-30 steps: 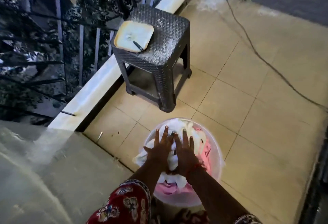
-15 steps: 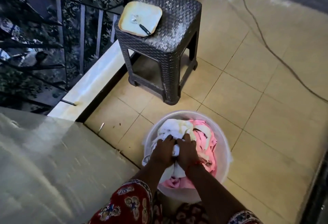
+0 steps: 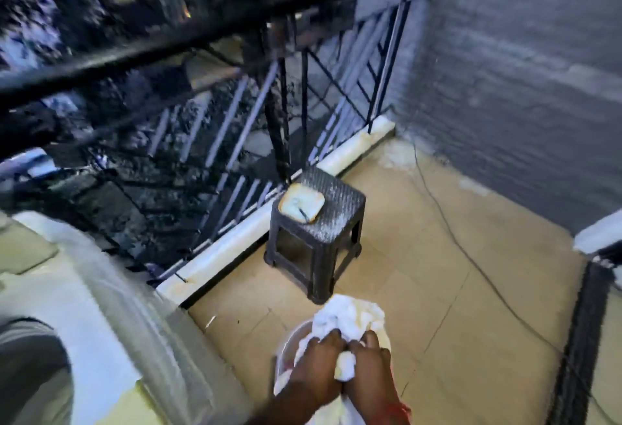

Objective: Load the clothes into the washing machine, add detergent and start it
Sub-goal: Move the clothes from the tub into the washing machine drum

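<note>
A bundle of white clothes (image 3: 350,318) is lifted above the pale round tub (image 3: 286,345) on the tiled floor. My left hand (image 3: 318,362) and my right hand (image 3: 372,367) are side by side, both closed on this cloth, with a white fold poking out between them. The washing machine (image 3: 101,307) fills the lower left, its dark drum opening (image 3: 30,367) at the left edge. The rest of the tub's contents is hidden under my hands. No detergent is recognisable.
A dark woven plastic stool (image 3: 319,232) stands just beyond the tub, with a square cream plate (image 3: 301,207) on it. A black metal railing (image 3: 208,34) runs along the left. A thin cable (image 3: 471,256) crosses the floor near the grey wall (image 3: 521,88).
My hands closed on the white clothes and raised them out of the tub. The camera tilted up and turned left, bringing the washing machine drum and railing into view.
</note>
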The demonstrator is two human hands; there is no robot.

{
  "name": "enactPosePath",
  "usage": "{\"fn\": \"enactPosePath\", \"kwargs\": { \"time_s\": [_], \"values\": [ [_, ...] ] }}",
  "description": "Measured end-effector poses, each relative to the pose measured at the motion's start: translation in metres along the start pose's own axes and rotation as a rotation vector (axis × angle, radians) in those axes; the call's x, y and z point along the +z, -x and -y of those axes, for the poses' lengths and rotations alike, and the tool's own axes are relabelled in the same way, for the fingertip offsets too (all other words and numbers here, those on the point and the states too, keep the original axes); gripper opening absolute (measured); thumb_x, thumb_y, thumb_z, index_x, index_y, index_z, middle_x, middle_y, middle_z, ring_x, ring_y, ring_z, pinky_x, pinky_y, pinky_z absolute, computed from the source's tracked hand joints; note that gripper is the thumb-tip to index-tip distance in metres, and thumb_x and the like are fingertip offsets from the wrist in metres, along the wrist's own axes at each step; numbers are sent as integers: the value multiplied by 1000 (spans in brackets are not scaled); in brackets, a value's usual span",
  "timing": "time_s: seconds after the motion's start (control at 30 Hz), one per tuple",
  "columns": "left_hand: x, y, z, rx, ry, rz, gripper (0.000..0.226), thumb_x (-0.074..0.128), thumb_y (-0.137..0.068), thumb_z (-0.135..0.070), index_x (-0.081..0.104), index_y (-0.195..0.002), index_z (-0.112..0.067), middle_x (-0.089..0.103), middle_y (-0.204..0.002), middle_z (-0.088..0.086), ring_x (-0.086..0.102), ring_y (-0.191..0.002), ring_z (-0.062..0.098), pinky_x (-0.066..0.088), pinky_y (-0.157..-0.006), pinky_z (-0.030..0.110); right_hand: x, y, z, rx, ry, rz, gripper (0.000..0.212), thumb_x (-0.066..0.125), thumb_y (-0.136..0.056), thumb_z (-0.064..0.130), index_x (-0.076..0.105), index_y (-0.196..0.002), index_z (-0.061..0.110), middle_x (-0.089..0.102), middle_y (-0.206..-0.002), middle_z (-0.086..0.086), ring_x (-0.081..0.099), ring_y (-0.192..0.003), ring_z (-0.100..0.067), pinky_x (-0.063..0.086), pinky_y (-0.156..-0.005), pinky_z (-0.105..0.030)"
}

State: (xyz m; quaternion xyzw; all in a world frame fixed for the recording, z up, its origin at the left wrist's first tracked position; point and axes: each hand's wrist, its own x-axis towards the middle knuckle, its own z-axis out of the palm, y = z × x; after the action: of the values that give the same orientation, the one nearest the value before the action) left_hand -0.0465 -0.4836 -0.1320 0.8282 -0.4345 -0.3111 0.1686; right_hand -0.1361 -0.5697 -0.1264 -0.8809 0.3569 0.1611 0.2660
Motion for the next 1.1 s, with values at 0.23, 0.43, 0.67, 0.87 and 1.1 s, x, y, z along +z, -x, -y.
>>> {"fn": "enactPosePath", "kwargs": {
  "time_s": [0.23,0.43,0.67,0.87,1.1],
  "values": [
    [-127,82,-66,4,62,-295,41,56,-79,-17,58,-120,-16,57,-125,6,56,-115,28,43,-97,38,-115,60,80,-339,29,-261,32,50,-85,28,61,-115,29,47,-123,3,53,-115,-17,41,-95,-29],
    [-203,155,-57,-95,46,-566,35,59,-78,-15,58,-112,-13,59,-119,11,57,-111,35,45,-92,43,-158,100,176,-538,54,-337,24,55,-84,22,66,-105,23,46,-120,-3,57,-94,-34,48,-88,-38],
    [-240,298,45,-397,59,-912,33,62,-77,-20,61,-110,-18,62,-115,4,61,-106,27,50,-89,38,-98,158,335,-966,45,-172,25,56,-85,23,66,-108,25,46,-118,-5,54,-96,-34,47,-84,-36],
    [-258,349,64,-480,131,-984,33,62,-81,-18,61,-114,-21,64,-119,0,63,-106,25,52,-89,41,-78,175,389,-1077,35,-157,20,58,-85,26,64,-104,27,45,-116,-3,50,-94,-31,43,-82,-31],
    [-270,447,172,-664,109,-1015,38,63,-76,-16,60,-114,-20,62,-120,0,62,-106,27,51,-86,41,11,217,508,-1198,24,-49,22,60,-85,24,66,-106,27,47,-118,-5,51,-97,-32,48,-89,-40]
  ]
}}
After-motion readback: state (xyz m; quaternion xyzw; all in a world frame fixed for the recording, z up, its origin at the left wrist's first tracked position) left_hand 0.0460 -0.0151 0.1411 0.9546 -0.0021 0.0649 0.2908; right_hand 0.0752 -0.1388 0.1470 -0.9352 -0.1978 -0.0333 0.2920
